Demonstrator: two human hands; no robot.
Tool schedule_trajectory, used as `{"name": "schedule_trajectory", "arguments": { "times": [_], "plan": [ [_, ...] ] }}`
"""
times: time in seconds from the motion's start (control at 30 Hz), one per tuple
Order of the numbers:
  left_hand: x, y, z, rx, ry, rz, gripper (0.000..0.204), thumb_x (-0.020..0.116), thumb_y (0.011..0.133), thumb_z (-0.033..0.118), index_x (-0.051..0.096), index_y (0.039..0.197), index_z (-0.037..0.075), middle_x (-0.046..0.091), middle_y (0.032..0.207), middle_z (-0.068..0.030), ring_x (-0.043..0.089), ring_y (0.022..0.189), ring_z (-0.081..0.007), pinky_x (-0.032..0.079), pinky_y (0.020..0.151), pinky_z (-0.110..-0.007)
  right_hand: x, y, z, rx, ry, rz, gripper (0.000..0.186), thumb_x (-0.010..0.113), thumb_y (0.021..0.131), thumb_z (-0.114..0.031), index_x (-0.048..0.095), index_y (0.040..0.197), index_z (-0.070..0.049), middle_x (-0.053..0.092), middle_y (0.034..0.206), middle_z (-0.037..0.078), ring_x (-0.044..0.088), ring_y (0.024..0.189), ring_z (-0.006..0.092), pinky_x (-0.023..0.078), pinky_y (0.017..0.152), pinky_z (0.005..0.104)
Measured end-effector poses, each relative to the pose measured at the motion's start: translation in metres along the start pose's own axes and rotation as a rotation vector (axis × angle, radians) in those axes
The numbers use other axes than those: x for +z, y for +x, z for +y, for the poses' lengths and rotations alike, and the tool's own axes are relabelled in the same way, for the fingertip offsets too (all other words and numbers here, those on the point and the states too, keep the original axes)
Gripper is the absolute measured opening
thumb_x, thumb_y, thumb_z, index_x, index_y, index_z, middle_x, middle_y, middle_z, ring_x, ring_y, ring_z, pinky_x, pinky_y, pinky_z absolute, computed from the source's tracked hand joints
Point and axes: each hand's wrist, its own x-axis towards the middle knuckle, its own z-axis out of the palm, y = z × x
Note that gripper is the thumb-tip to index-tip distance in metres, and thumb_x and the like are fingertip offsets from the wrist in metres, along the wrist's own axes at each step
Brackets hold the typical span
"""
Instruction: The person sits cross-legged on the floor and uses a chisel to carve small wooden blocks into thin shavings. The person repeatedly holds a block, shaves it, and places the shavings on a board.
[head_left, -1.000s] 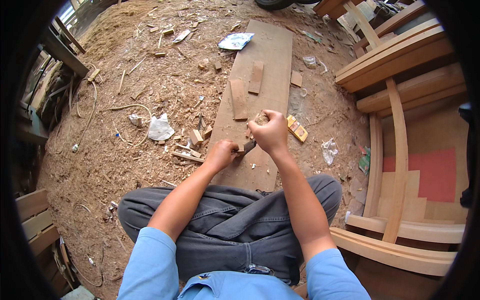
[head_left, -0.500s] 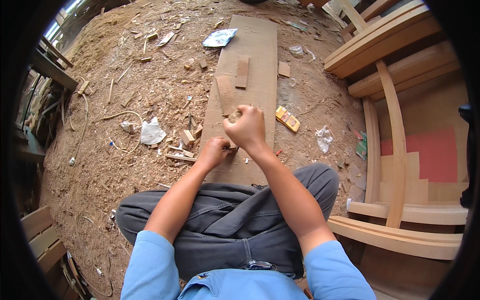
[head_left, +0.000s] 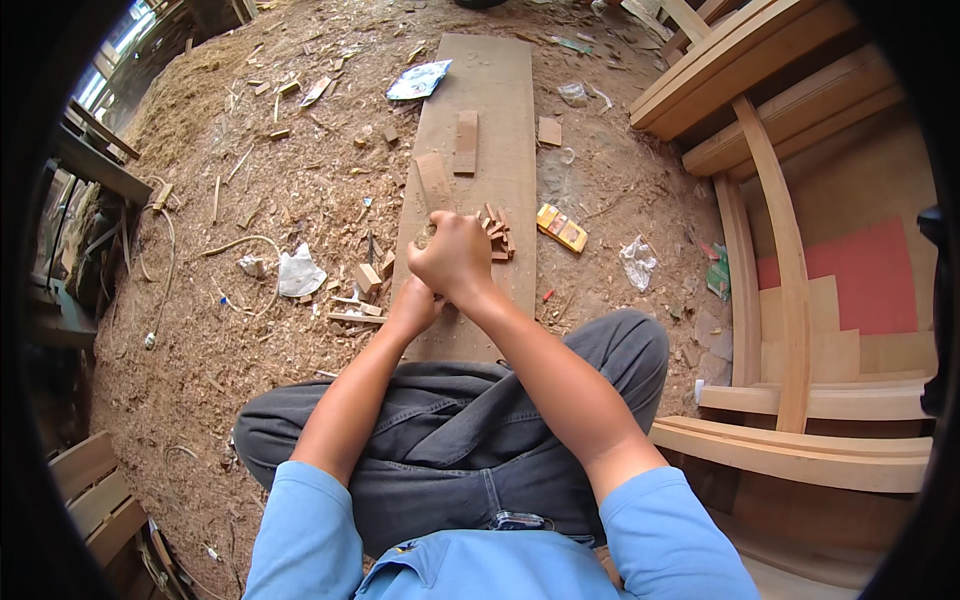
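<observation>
My right hand (head_left: 455, 257) is a closed fist low over a long brown board (head_left: 505, 90). What it grips is mostly hidden by the fingers. Just beyond the fist lies a flat tan piece (head_left: 433, 178) with a thin dark left edge; whether it joins the held thing I cannot tell. My left hand (head_left: 414, 306) is curled down at the board, its fingertips partly covered by my right wrist; what they press or hold is hidden. Beside the right fist sits a small pile of reddish wood pieces (head_left: 498, 232). Farther up the board rests a rectangular wood block (head_left: 466, 142).
A blue-white packet (head_left: 419, 80) overlaps the board's far left edge. To the right lie a yellow packet (head_left: 562, 229) and crumpled plastic (head_left: 640, 262). Wood offcuts (head_left: 368, 278) and a white scrap (head_left: 301, 271) litter the shavings on the left. Timber frames (head_left: 770, 250) stand at right.
My right fist has moved slightly left and nearer, now over the left hand's fingers. The reddish pieces, hidden before, have come into sight. The whole view has shifted a little.
</observation>
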Motion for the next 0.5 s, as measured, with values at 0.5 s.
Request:
{"name": "schedule_trajectory", "arguments": {
  "times": [0.5],
  "plan": [
    [0.002, 0.002, -0.005, -0.057, -0.006, -0.14, 0.027, 0.073, 0.08, 0.011, 0.07, 0.105, 0.003, 0.071, 0.103, -0.0197, 0.067, 0.099, -0.0375, 0.053, 0.086, -0.045, 0.006, 0.008, -0.007, 0.008, -0.056, -0.014, 0.025, 0.071, 0.067, -0.02, 0.071, 0.076, 0.004, 0.069, 0.067, 0.023, 0.073, 0.066, 0.0354, 0.06, 0.058, 0.0412]
  ]
}}
